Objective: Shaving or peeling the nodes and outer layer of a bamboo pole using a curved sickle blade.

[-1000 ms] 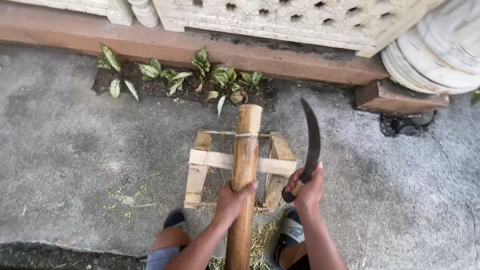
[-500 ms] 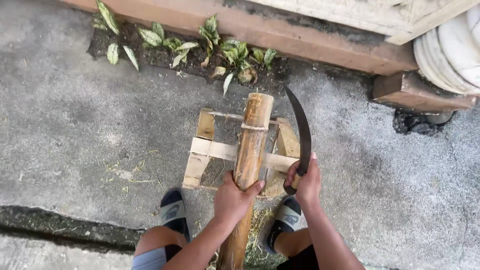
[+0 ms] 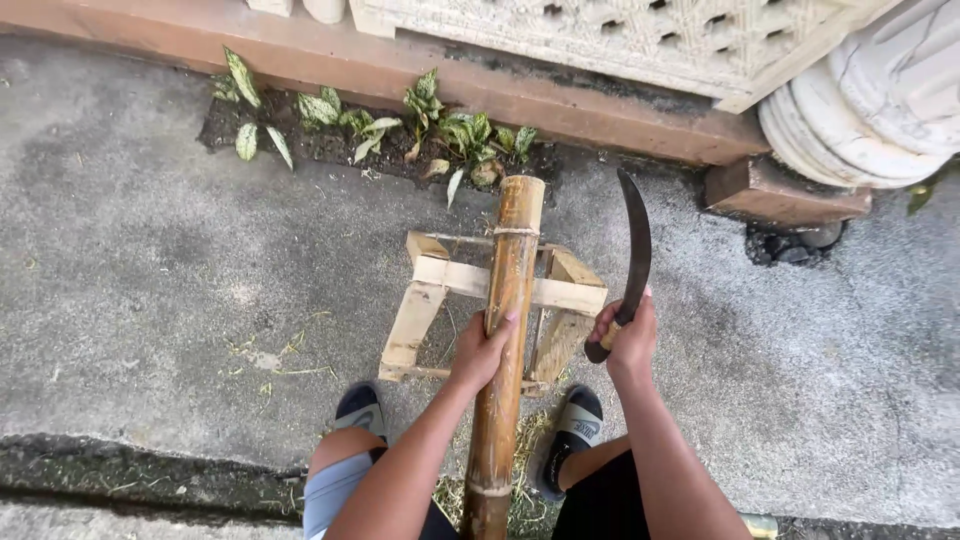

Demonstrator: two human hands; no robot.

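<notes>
Fingers of the left hand (image 3: 482,352) are wrapped around a bamboo pole (image 3: 508,330) at frame centre; a curved blade (image 3: 634,258) is gripped by the right hand (image 3: 627,335).

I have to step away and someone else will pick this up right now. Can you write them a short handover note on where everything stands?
Left hand: gripped around the bamboo pole, which leans over the wooden stand.
Right hand: shut on the handle of the curved blade, held upright beside the pole, not touching it.
Done: pole steadied on the stand; grass scraps lie on the concrete.
Left: no fresh cut shows on the pole; the blade has not yet met it.
</notes>
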